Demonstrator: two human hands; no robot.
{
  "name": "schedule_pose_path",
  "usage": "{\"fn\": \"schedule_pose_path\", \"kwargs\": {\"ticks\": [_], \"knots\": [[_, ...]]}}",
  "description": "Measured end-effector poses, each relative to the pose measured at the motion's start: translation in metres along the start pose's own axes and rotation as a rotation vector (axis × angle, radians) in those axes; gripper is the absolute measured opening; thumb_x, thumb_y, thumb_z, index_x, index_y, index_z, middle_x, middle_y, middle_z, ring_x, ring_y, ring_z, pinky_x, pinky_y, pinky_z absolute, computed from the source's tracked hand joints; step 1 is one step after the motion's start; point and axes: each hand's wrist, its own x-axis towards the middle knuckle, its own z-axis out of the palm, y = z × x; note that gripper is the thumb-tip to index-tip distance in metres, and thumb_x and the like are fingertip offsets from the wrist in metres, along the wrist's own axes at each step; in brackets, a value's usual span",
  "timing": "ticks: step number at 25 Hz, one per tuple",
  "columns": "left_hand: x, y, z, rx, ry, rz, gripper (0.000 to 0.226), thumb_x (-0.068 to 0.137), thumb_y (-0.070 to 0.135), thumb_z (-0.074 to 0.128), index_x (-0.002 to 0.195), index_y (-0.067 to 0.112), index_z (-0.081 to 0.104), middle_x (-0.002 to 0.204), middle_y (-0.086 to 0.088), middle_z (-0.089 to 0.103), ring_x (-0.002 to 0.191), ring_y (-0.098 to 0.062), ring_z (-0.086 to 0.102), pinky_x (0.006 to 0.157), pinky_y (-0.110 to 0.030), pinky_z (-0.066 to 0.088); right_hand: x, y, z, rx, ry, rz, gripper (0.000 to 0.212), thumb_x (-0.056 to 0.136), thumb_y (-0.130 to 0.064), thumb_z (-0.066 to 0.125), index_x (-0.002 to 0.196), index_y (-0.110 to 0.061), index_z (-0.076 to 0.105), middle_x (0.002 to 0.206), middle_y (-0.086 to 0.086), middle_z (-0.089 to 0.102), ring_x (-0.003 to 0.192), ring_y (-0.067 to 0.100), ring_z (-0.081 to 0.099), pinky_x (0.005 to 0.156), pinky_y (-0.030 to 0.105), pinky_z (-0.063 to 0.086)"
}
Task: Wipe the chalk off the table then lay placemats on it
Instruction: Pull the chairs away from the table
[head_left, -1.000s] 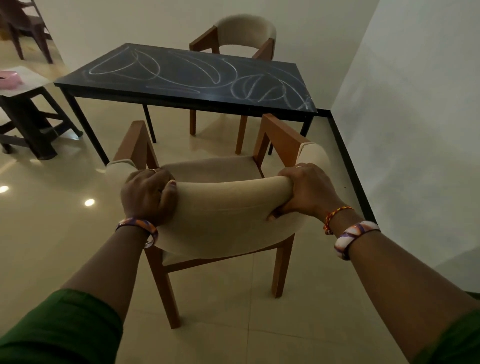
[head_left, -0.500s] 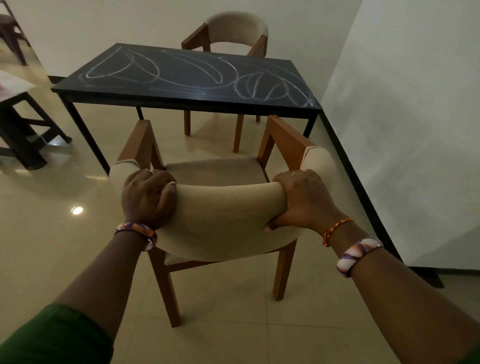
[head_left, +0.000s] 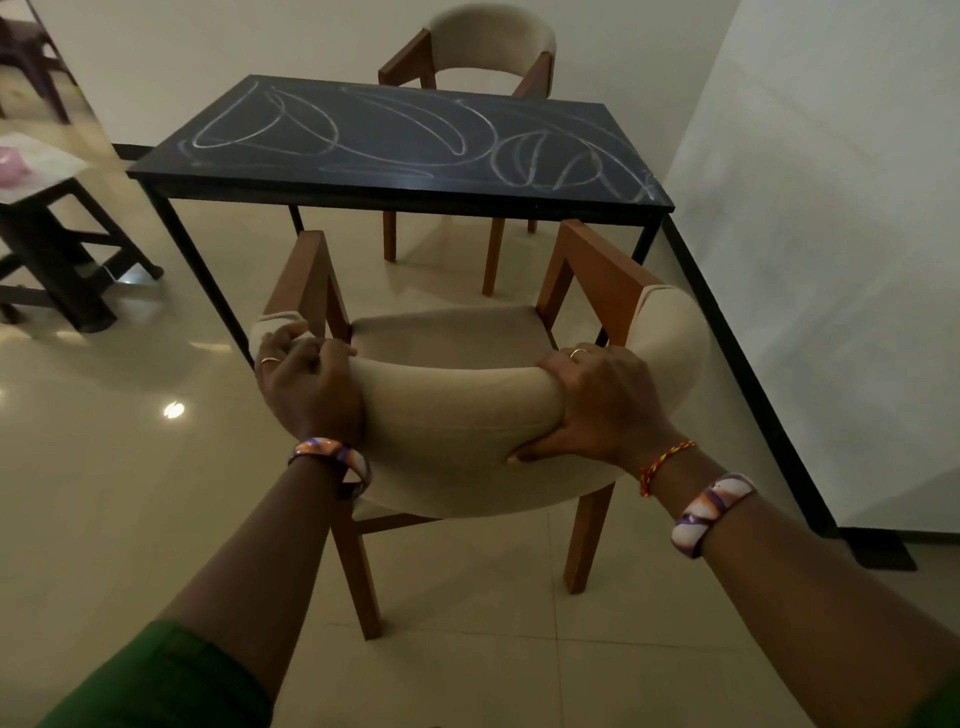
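A black table (head_left: 400, 192) stands ahead, its dark top covered with looping white chalk lines (head_left: 467, 135). In front of it is a wooden chair with a beige padded backrest (head_left: 457, 415). My left hand (head_left: 306, 384) grips the left part of that backrest, fingers curled over its top edge. My right hand (head_left: 597, 405) grips the right part, thumb underneath. The chair stands on the floor a short way back from the table's near edge. No cloth or placemats show in this view.
A second chair (head_left: 488, 47) stands beyond the table against the far wall. A white wall with a black skirting (head_left: 748, 364) runs along the right. At the left stands a dark stool (head_left: 57, 244) with a light top and something pink.
The chair and both hands have shifted to the right in view and sit nearer the table. Both grips on the backrest are unchanged.
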Motion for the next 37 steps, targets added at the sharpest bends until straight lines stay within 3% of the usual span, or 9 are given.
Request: {"fn": "schedule_pose_path", "kwargs": {"ticks": [3,7,12,17,20,24,27,30,37], "knots": [[0.034,0.0,-0.012,-0.024,-0.017,-0.038,0.026,0.078,0.026,0.05,0.056,0.035,0.061,0.112,-0.011,0.059,0.11,-0.023,0.052,0.101,-0.045,0.04,0.017,-0.019,0.011,-0.02,0.05,0.001,0.083,0.042,-0.081,0.065,0.085,-0.01,0.069,0.069,0.009,0.068,0.057,0.024,0.063,0.057,0.034,0.052],[0.079,0.009,-0.029,0.155,-0.096,0.045,0.026,0.091,0.012,0.045,0.076,0.007,0.065,0.084,0.007,0.055,0.086,-0.004,0.047,0.094,-0.034,0.038,0.049,-0.052,0.024,-0.013,0.031,0.007,0.082,0.043,-0.08,0.07,0.085,-0.009,0.068,0.071,0.009,0.068,0.06,0.025,0.063,0.059,0.033,0.051],[0.089,0.008,-0.037,0.366,-0.172,0.238,0.031,0.094,0.014,0.042,0.081,0.0,0.066,0.089,-0.016,0.063,0.085,-0.019,0.051,0.079,-0.029,0.038,0.061,-0.062,0.03,-0.055,0.039,-0.037,0.082,0.048,-0.084,0.062,0.081,-0.009,0.067,0.066,0.008,0.065,0.055,0.023,0.06,0.054,0.032,0.051],[0.037,0.029,-0.02,0.7,-0.397,0.565,0.057,0.084,0.046,0.024,0.082,0.01,0.068,0.081,-0.007,0.067,0.074,-0.016,0.054,0.092,-0.039,0.04,0.05,-0.031,0.025,0.056,0.106,-0.167,0.083,0.067,-0.084,0.039,0.099,-0.012,0.067,0.073,0.007,0.068,0.057,0.021,0.062,0.052,0.029,0.051],[-0.006,0.052,0.011,0.866,-0.506,0.681,0.073,0.08,0.06,0.01,0.087,0.016,0.068,0.074,-0.002,0.065,0.064,-0.012,0.05,0.075,-0.026,0.034,0.034,0.029,0.026,0.137,0.104,-0.189,0.083,0.077,-0.081,0.029,0.098,-0.011,0.066,0.079,0.008,0.068,0.063,0.021,0.062,0.056,0.03,0.051],[-0.03,0.058,0.044,0.95,-0.395,0.69,0.075,0.08,0.066,0.009,0.073,0.018,0.067,0.054,0.003,0.053,0.048,-0.013,0.048,0.052,-0.019,0.023,0.034,0.113,0.037,0.352,0.066,-0.08,0.081,0.089,-0.069,0.014,0.088,-0.009,0.067,0.079,0.009,0.067,0.068,0.021,0.059,0.061,0.03,0.046],[-0.029,0.046,0.041,0.803,-0.263,0.763,0.059,0.089,0.048,0.027,0.069,0.01,0.068,0.053,-0.006,0.06,0.045,-0.021,0.053,0.057,-0.021,0.032,0.045,0.137,0.048,0.438,0.078,-0.08,0.065,0.093,-0.049,0.02,0.076,-0.005,0.066,0.07,0.01,0.062,0.064,0.024,0.055,0.059,0.031,0.04],[-0.027,0.038,0.041,0.77,-0.207,0.847,0.051,0.089,0.036,0.033,0.067,0.005,0.067,0.053,-0.011,0.06,0.046,-0.023,0.055,0.059,-0.027,0.039,0.048,0.138,0.057,0.48,0.14,-0.078,0.058,0.092,-0.04,0.025,0.069,-0.002,0.063,0.063,0.011,0.06,0.058,0.023,0.052,0.057,0.027,0.035],[-0.013,0.042,0.038,0.781,-0.207,0.762,0.057,0.087,0.04,0.029,0.073,0.002,0.069,0.065,-0.015,0.065,0.058,-0.029,0.059,0.066,-0.03,0.037,0.051,0.117,0.058,0.492,0.176,0.048,0.05,0.093,-0.037,0.027,0.062,-0.01,0.057,0.058,0.001,0.051,0.054,0.017,0.044,0.056,0.025,0.029]]}}
